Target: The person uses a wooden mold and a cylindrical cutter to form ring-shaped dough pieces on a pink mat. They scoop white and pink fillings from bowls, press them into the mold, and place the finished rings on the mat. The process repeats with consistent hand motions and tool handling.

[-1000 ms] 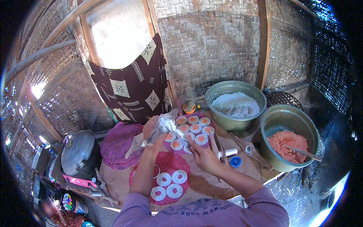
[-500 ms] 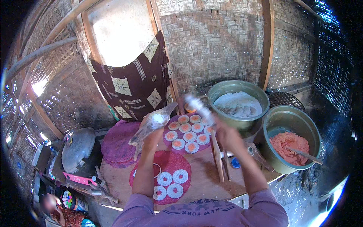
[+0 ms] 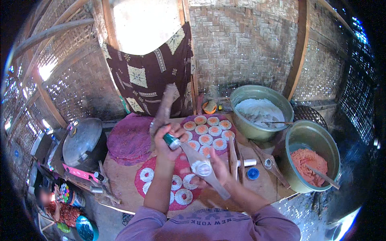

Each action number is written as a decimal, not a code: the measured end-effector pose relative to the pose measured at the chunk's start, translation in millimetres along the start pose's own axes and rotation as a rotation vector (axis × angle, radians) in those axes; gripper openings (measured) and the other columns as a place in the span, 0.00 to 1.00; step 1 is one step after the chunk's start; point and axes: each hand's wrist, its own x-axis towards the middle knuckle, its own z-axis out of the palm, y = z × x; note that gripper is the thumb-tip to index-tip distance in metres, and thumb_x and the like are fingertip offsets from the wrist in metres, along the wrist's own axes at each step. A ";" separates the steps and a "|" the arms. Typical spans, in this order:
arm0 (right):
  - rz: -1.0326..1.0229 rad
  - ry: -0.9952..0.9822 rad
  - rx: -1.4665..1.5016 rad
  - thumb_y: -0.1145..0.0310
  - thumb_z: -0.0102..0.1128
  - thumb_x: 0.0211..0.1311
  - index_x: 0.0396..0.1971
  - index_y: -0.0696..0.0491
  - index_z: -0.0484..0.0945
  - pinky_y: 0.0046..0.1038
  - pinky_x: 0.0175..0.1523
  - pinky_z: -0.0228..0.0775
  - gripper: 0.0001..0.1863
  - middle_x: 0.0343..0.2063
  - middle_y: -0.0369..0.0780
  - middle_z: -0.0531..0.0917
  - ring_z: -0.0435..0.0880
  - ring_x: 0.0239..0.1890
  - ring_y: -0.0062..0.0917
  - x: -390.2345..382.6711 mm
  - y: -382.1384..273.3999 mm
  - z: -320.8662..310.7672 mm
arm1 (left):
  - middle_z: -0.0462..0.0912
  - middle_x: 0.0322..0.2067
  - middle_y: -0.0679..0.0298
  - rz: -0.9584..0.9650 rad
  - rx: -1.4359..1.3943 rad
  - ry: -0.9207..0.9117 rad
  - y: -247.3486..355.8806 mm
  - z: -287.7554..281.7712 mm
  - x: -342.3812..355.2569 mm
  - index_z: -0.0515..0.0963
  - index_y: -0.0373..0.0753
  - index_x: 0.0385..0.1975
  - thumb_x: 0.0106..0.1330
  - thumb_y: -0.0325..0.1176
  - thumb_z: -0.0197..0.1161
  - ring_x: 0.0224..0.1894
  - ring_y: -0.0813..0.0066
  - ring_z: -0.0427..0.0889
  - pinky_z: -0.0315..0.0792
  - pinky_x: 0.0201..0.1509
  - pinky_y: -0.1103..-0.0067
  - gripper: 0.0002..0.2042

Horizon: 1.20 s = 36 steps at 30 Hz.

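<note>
My left hand (image 3: 168,138) is closed around a green-and-white cylinder (image 3: 172,141), and a wooden piece (image 3: 163,108), smeared by motion, rises from the same grip. Lower down, a flat wooden paddle mold (image 3: 213,180) with a round opening holding white paste lies across my right hand (image 3: 215,170). That hand's fingers and thumb come round both sides of the mold, blurred. Beneath them, white dough rings (image 3: 183,197) rest on a red round mat (image 3: 148,164). Beyond, a purple mat bears several white discs with orange centres (image 3: 205,139).
A green tub of white dough (image 3: 261,134) stands at the back right, beside another tub of pink paste (image 3: 286,170). Another wooden mold (image 3: 267,161) and a blue cap (image 3: 253,173) lie on the table. Purple mats (image 3: 128,140) and a lidded pot (image 3: 82,140) are left; a person (image 3: 68,213) sits beyond.
The paddle mold has come from upper left down toward my right hand, which has moved left and lower. My left hand now grips the cylinder. The view has shifted slightly.
</note>
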 end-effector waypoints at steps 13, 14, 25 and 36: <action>-0.626 0.521 -1.465 0.49 0.47 0.68 0.55 0.59 0.59 0.28 0.34 0.68 0.29 0.40 0.44 0.73 0.74 0.32 0.27 -16.8 -35.8 62.3 | 0.83 0.39 0.60 -0.245 2.263 -0.137 17.9 10.3 -94.1 0.76 0.40 0.47 0.58 0.42 0.66 0.41 0.68 0.82 0.75 0.44 0.69 0.19; -0.588 0.441 -1.630 0.53 0.53 0.65 0.55 0.61 0.59 0.37 0.47 0.66 0.30 0.42 0.48 0.70 0.73 0.42 0.35 -15.9 -36.7 67.0 | 0.83 0.38 0.60 -0.293 2.260 -0.185 17.4 15.8 -96.5 0.76 0.41 0.47 0.58 0.42 0.66 0.40 0.67 0.82 0.75 0.44 0.68 0.19; -0.341 0.050 -1.908 0.44 0.52 0.62 0.60 0.61 0.56 0.46 0.61 0.62 0.39 0.53 0.57 0.68 0.70 0.57 0.52 -3.9 -17.6 65.8 | 0.81 0.35 0.55 -0.646 1.756 -0.425 -7.2 -1.1 -125.7 0.75 0.39 0.43 0.57 0.44 0.66 0.38 0.63 0.81 0.72 0.43 0.67 0.20; 0.355 0.219 -1.112 0.32 0.43 0.58 0.62 0.58 0.59 0.35 0.56 0.67 0.45 0.49 0.47 0.73 0.74 0.54 0.35 29.0 -21.0 24.2 | 0.79 0.42 0.50 -0.598 1.535 -0.153 13.6 -25.3 -137.4 0.72 0.37 0.51 0.52 0.40 0.71 0.49 0.60 0.77 0.69 0.57 0.67 0.27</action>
